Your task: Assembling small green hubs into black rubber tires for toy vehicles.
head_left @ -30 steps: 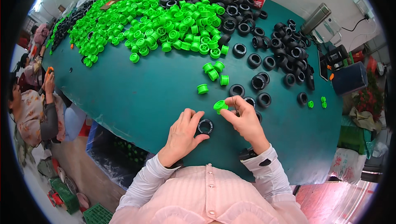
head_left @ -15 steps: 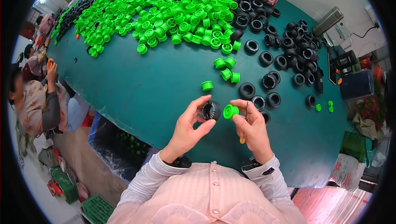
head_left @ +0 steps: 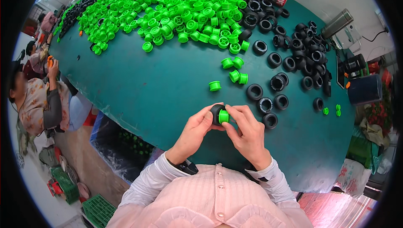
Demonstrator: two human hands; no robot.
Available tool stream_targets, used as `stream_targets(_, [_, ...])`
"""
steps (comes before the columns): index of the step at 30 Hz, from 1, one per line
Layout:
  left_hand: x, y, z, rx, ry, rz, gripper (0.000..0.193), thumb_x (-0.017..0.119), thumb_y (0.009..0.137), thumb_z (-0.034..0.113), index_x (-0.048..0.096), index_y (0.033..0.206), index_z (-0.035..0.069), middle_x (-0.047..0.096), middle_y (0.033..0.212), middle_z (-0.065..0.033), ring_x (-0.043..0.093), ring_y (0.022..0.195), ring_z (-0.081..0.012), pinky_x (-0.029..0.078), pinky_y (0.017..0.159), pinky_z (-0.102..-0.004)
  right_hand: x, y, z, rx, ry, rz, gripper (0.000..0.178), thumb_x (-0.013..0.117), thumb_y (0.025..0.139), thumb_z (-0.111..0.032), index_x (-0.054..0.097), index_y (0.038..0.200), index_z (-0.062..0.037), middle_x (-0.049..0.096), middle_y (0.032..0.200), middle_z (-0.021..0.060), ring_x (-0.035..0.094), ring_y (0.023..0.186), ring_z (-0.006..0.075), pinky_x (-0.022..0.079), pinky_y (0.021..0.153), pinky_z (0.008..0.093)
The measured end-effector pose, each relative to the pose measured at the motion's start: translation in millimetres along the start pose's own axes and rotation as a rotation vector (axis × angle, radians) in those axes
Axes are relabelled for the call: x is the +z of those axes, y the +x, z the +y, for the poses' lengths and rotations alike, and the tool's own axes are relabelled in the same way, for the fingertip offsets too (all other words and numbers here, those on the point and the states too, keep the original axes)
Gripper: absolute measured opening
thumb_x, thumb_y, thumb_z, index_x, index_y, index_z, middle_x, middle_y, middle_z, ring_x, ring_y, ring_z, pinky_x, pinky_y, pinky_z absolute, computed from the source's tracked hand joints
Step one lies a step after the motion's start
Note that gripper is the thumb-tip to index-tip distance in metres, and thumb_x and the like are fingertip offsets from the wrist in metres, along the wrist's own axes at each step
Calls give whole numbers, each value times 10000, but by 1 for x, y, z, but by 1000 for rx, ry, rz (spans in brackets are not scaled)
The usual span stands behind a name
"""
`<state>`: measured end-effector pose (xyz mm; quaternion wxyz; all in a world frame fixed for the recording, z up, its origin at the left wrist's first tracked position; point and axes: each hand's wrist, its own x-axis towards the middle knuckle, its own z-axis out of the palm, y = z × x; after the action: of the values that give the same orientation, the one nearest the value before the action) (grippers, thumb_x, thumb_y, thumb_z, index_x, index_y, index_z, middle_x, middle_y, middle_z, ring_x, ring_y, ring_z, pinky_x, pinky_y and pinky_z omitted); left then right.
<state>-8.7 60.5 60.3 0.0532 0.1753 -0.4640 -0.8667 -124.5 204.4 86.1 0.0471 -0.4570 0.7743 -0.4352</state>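
Observation:
My left hand is closed round a black toy tyre, its thumb along the near side. My right hand pinches a green wheel rim between thumb and fingers. The rim meets the tyre's open right side; how deep it sits inside I cannot tell. A loose green rim stands on the table just beyond my hands. Several black tyres lie to the right of my right hand.
A large heap of green rims covers the far side of the green table. Black tyres are piled at the right, near a steel flask. Another person sits at the left edge. A lined bin stands below the table.
My hands have come together, and the green rim has moved left against the tyre. The thin tool with a yellow handle seen in my right hand no longer shows.

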Motion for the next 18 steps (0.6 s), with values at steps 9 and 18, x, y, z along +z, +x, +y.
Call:
stream_targets(9, [13,2,3,67,116,64,495,703,980,131,492,1395,-34,603,1199,-72,608,1102,-127,538,954,-284,-7,6,4,100,215,-89,390,801,794,-47,676,1162,-65,607,1055,53,538,570,139,431,497,293])
stream_targets(18, [16,-2,12,-10,80,-38,433,724,964,111,550,1339,-19,616,1132,-31,603,1033,-84,528,905,-246,-13,8,24,312,715,-219,421,839,763,-50,654,1140,-21,542,1035,1,491,759,51,398,630,216])
